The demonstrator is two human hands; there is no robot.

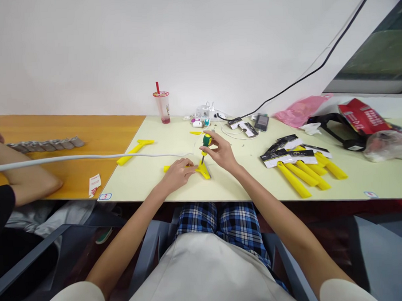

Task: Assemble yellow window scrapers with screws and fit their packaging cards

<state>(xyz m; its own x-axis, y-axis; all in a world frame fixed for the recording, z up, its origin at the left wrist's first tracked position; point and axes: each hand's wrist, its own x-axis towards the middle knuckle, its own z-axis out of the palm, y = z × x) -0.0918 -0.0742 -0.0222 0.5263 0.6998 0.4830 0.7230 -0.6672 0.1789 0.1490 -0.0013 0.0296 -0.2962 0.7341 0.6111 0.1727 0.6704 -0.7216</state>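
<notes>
My right hand (pixel 223 151) is closed around the green and yellow handle of a screwdriver (pixel 206 141). Its shaft points down at the head of a yellow scraper (pixel 203 170) lying on the pale table. With my left hand (pixel 179 173) I hold that scraper down by its handle, my fingers wrapped over it. To the left lies another yellow scraper (pixel 134 152). A small flat yellow piece (pixel 196 133) rests just beyond my hands. Over on the right is a pile of yellow scrapers (pixel 298 173) with black and white card sleeves.
A cup with a red straw (pixel 162 108) stands near the wall, beside a power strip (pixel 207 111). A white cable (pixel 88 159) crosses from the left. Further right are a pink bag (pixel 294 113) and a black strap-like object (pixel 340 129). Another person's arm (pixel 28 171) rests at left.
</notes>
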